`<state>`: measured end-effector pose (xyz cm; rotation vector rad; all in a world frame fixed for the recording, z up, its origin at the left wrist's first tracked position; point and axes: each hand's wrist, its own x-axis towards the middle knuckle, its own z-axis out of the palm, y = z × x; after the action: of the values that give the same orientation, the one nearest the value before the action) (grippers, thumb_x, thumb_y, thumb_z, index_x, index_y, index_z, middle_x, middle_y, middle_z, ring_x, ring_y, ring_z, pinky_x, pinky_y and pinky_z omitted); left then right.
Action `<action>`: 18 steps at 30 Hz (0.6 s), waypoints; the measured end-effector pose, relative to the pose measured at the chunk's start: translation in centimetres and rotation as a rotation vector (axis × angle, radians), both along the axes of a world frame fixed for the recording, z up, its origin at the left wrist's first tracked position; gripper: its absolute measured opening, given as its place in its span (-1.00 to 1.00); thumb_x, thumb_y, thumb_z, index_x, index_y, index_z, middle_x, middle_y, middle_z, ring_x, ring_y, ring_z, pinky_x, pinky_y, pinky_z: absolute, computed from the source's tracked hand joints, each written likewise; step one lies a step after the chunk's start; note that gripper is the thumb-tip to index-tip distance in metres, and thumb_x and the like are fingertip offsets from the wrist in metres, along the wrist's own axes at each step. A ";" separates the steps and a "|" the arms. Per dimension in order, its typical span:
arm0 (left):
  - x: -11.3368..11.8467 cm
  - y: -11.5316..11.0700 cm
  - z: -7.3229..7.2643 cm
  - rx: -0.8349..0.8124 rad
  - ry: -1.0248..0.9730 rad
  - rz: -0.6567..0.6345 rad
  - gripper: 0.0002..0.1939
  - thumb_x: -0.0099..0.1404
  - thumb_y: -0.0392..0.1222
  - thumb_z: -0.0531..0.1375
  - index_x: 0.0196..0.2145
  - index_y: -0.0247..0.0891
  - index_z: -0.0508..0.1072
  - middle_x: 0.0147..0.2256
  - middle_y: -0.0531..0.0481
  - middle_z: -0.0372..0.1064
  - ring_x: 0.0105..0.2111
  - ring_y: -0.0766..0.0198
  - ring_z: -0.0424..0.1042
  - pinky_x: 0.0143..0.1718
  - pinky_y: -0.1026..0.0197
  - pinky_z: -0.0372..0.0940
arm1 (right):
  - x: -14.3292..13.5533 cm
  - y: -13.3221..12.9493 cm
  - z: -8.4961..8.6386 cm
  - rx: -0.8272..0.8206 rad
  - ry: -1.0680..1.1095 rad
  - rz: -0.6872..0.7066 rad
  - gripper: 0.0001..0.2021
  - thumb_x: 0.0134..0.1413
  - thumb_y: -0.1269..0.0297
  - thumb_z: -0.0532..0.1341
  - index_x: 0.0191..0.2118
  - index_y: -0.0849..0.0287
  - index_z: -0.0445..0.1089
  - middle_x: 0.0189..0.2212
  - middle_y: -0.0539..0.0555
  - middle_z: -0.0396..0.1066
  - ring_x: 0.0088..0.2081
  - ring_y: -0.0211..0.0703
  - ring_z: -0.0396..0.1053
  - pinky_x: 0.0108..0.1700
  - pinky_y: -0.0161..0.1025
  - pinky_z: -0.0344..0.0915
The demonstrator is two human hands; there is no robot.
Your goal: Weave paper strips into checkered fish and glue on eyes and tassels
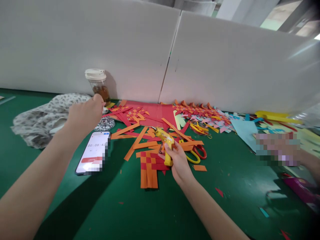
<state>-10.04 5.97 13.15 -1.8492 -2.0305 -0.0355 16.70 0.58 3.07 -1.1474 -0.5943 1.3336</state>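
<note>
Person at a green table [160,216], both forearms reaching forward. Right hand [180,165] grasps a yellow glue gun [163,135] by its handle, nozzle pointing up and to the left. The gun is above scattered orange strips [146,144] in mid-table; a small red-and-orange woven piece [149,166] lies just nearer the person, its orange ends hanging loose toward them. Scissors [198,160] with yellow handles lie just right of the gun hand, a red-handled loop beside them.

Left hand [86,111] is raised in front of a lidded cup [96,80] of brown liquid, fingers curled; cannot tell whether they grip anything or touch the cup. Below it, a phone [92,151] shows a timer; patterned cloth [37,116] is bunched to the left. Behind the strips, red paper [161,111] lies near a white partition [100,43]. Far right: a co-worker's hand [277,148], blurred, near a pale blue sheet [243,131].
</note>
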 end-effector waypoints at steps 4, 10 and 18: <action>-0.2 2.0 0.6 -0.069 -0.094 -0.133 -0.75 0.43 -0.25 -0.12 -0.04 -0.41 0.22 -0.28 -0.24 0.46 -0.29 -0.01 0.49 -0.29 -0.01 0.30 | 0.7 0.4 0.3 0.001 -0.020 -0.067 -0.36 -0.37 0.27 0.47 -0.08 0.10 0.24 -0.40 -0.10 0.42 -0.49 -0.32 0.38 -0.35 -0.21 0.52; 3.1 5.4 -3.4 -0.176 -0.110 -0.339 -0.58 0.35 -0.21 0.03 0.14 -0.37 0.17 -0.04 -0.35 0.38 -0.05 -0.07 0.40 -0.18 0.06 0.30 | 1.6 0.6 0.9 0.023 -0.063 -0.009 -0.35 -0.36 0.26 0.46 -0.03 0.08 0.27 -0.37 -0.08 0.42 -0.47 -0.27 0.39 -0.46 -0.22 0.51; 4.1 11.6 -7.8 -0.305 -0.168 -0.458 -0.35 0.29 0.19 0.04 0.15 -0.35 0.22 0.13 -0.35 0.25 0.07 -0.04 0.30 -0.05 0.10 0.23 | 4.8 2.3 1.8 0.172 -0.133 -0.218 -0.27 -0.39 0.25 0.49 0.02 0.08 0.26 -0.24 -0.03 0.43 -0.41 -0.28 0.41 -0.51 -0.37 0.44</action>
<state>-5.94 17.57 5.31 -2.5505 -1.7440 -0.0064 21.53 2.89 4.90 -1.1303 -0.6474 1.0065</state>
